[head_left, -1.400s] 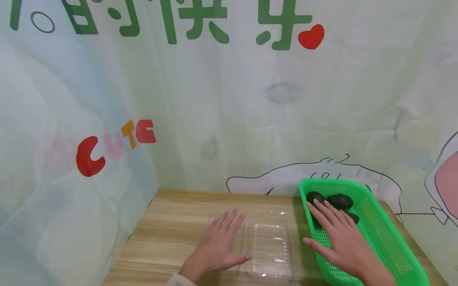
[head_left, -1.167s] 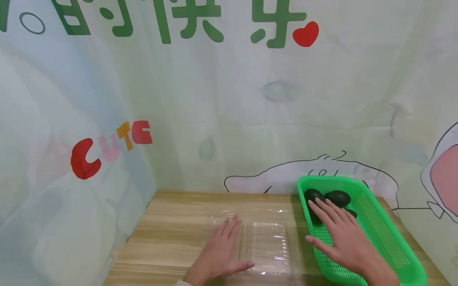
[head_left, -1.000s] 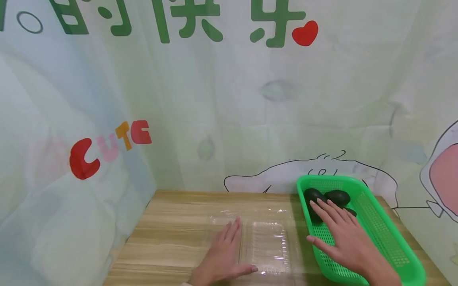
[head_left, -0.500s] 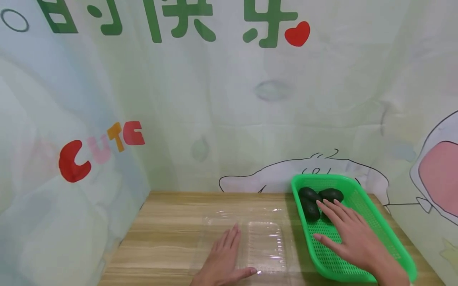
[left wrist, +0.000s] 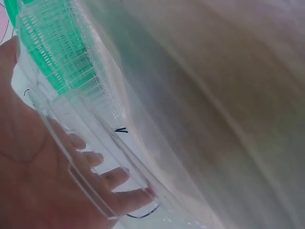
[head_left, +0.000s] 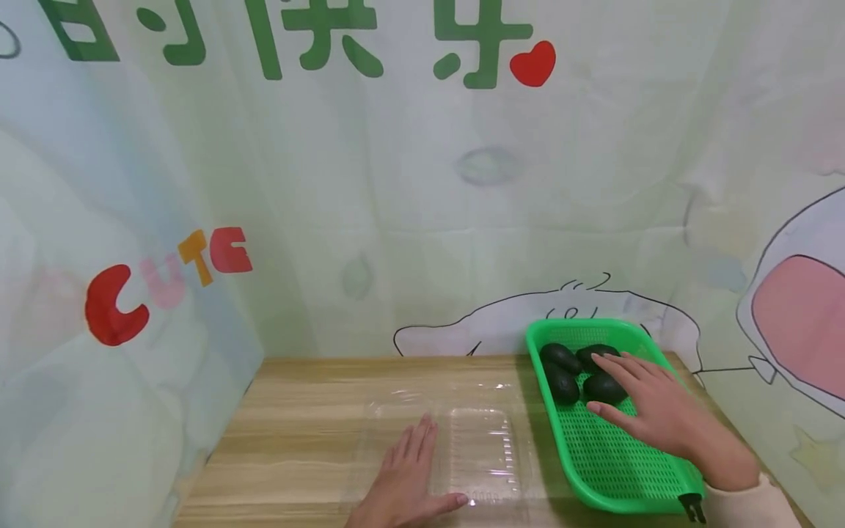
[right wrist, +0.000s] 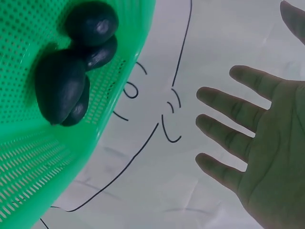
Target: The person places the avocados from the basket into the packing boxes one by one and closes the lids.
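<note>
Several dark avocados (head_left: 561, 386) lie grouped at the far end of a green perforated basket (head_left: 560, 449). My right hand (head_left: 660, 414) hovers over the basket's right side with fingers spread and straight, holding nothing; in the right wrist view that hand (right wrist: 267, 138) appears apart from the avocados (right wrist: 59, 88). A clear hinged plastic container (head_left: 482, 451) lies open on the table. Over its left half is my left hand (head_left: 405, 473), fingers extended. The left wrist view shows clear plastic (left wrist: 83, 126) in front of the fingers; whether they touch it, I cannot tell.
The wooden table (head_left: 290, 425) runs back to a printed cloth backdrop (head_left: 422, 198), which also hangs along the left side. A small black clip or strap end (head_left: 692, 506) shows beside the right sleeve (head_left: 749, 506).
The head view has turned to the right. My right hand has shifted right relative to the basket, uncovering more avocados. My left hand has drawn slightly nearer, over the container's left half.
</note>
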